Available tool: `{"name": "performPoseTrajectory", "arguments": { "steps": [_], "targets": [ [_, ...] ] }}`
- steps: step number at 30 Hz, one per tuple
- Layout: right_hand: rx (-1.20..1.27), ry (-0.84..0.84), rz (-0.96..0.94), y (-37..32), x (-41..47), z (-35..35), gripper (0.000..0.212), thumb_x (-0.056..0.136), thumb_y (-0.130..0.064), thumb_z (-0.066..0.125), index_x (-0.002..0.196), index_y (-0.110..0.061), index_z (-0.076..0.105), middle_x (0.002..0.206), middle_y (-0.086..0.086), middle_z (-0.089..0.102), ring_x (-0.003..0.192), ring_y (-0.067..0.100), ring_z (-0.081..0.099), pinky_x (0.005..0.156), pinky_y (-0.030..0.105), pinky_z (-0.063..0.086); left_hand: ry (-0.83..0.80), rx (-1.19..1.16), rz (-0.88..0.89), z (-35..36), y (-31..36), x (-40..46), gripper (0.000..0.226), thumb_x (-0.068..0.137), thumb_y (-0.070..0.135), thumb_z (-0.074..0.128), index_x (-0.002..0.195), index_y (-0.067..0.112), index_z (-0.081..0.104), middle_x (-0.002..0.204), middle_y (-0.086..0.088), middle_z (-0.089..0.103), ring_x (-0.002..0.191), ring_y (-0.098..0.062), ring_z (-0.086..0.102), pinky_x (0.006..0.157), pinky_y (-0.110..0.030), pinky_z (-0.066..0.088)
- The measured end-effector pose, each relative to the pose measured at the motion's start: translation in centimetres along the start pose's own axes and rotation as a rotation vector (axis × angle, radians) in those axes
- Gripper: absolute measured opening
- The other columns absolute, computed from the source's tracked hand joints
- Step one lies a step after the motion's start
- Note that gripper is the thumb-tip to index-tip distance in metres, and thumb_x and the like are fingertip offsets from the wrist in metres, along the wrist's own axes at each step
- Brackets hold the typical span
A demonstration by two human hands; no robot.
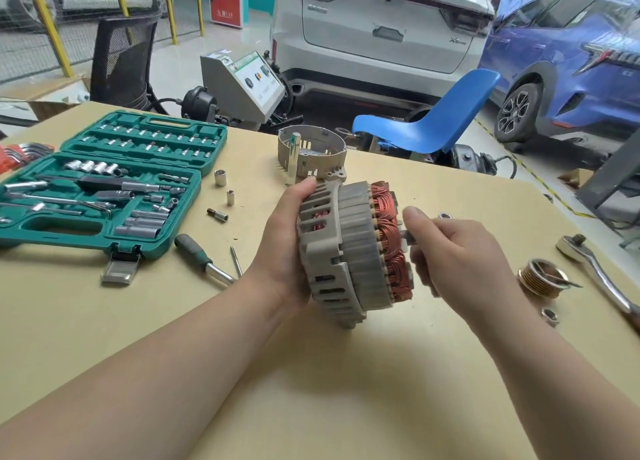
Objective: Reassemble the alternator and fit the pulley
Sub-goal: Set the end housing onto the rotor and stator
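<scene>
I hold a grey alternator half (pixel 349 248) with copper stator windings above the table's middle. My left hand (pixel 287 245) grips its slotted grey housing from the left. My right hand (pixel 450 255) curls round the rotor end on the winding side, and the part it grips is mostly hidden. The other housing half (pixel 311 154), an open grey shell, stands on the table behind. The grooved pulley (pixel 543 279) lies at the right with a nut (pixel 550 317) in front of it.
An open green socket set (pixel 104 186) fills the left of the tan table (pixel 311 373). Loose sockets (pixel 220 177), a bit and a screwdriver (pixel 204 260) lie beside it. A ratchet wrench (pixel 595 269) lies at the far right. A blue chair (pixel 433 120) and cars stand behind.
</scene>
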State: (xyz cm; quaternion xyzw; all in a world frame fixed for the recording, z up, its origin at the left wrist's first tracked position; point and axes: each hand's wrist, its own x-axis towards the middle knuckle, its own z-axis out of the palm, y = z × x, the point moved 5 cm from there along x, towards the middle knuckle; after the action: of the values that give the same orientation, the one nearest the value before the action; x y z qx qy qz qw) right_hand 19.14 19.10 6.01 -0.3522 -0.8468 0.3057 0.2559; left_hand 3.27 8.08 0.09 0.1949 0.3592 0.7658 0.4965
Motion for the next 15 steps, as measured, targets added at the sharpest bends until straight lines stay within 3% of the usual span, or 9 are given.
{"name": "performPoseTrajectory", "arguments": {
  "steps": [3,5,7,10,11,13,15],
  "targets": [
    [0.273,-0.152,0.087,1.5,0.0,0.0,0.069,0.103,-0.058,0.052,0.074,0.005,0.058,0.055,0.002,0.041,0.054,0.019,0.033,0.053,0.035,0.031,0.039,0.101,0.07,0.3,-0.1,-0.1,0.049,0.095,0.064,0.059,0.113,0.023,0.078,0.113,-0.007,0.076,0.107,-0.032,0.072,0.108,-0.06,0.052],
    [0.458,-0.252,0.065,1.7,-0.5,-0.1,0.058,0.103,-0.053,0.051,0.07,-0.008,0.062,0.063,0.001,0.033,0.059,0.017,0.026,0.051,0.025,0.027,0.042,0.167,0.093,0.6,-0.1,-0.4,0.045,0.088,0.067,0.063,0.109,0.03,0.077,0.11,-0.003,0.076,0.104,-0.03,0.071,0.113,-0.065,0.044],
    [0.514,-0.279,-0.009,1.8,-0.9,-0.1,0.049,0.101,-0.051,0.05,0.07,-0.017,0.066,0.065,0.001,0.033,0.06,0.015,0.026,0.052,0.023,0.027,0.027,0.212,0.105,0.9,0.0,-0.5,0.042,0.085,0.069,0.065,0.103,0.034,0.079,0.107,0.001,0.078,0.101,-0.026,0.073,0.11,-0.063,0.047],
    [0.478,-0.234,-0.116,2.0,-1.1,0.1,0.067,0.098,-0.063,0.052,0.088,0.002,0.063,0.068,0.009,0.042,0.061,0.021,0.037,0.059,0.036,0.035,0.028,0.215,0.093,1.0,0.0,-0.5,0.04,0.087,0.068,0.066,0.099,0.032,0.079,0.1,0.003,0.078,0.094,-0.022,0.075,0.097,-0.05,0.051],
    [0.432,-0.224,-0.168,1.9,-1.1,0.0,0.069,0.096,-0.067,0.052,0.09,0.001,0.062,0.069,0.01,0.048,0.063,0.026,0.043,0.062,0.042,0.039,0.014,0.199,0.09,1.0,0.1,-0.5,0.038,0.09,0.066,0.065,0.096,0.032,0.079,0.097,0.004,0.078,0.092,-0.02,0.075,0.092,-0.043,0.055],
    [0.281,-0.17,-0.313,1.3,-1.2,-0.4,0.039,0.098,-0.061,0.05,0.085,-0.027,0.064,0.071,-0.006,0.056,0.067,0.02,0.05,0.064,0.041,0.042,-0.008,0.148,0.089,0.9,0.1,-0.6,0.035,0.096,0.06,0.062,0.089,0.03,0.08,0.091,0.006,0.078,0.086,-0.016,0.077,0.078,-0.031,0.061],
    [0.15,-0.138,-0.392,0.9,-1.1,-0.6,0.025,0.101,-0.053,0.045,0.084,-0.041,0.059,0.073,-0.011,0.056,0.068,0.014,0.049,0.063,0.037,0.04,-0.01,0.092,0.085,0.8,0.0,-0.8,0.037,0.099,0.055,0.061,0.083,0.029,0.081,0.087,0.007,0.079,0.081,-0.014,0.077,0.071,-0.028,0.062]
  ]
}}
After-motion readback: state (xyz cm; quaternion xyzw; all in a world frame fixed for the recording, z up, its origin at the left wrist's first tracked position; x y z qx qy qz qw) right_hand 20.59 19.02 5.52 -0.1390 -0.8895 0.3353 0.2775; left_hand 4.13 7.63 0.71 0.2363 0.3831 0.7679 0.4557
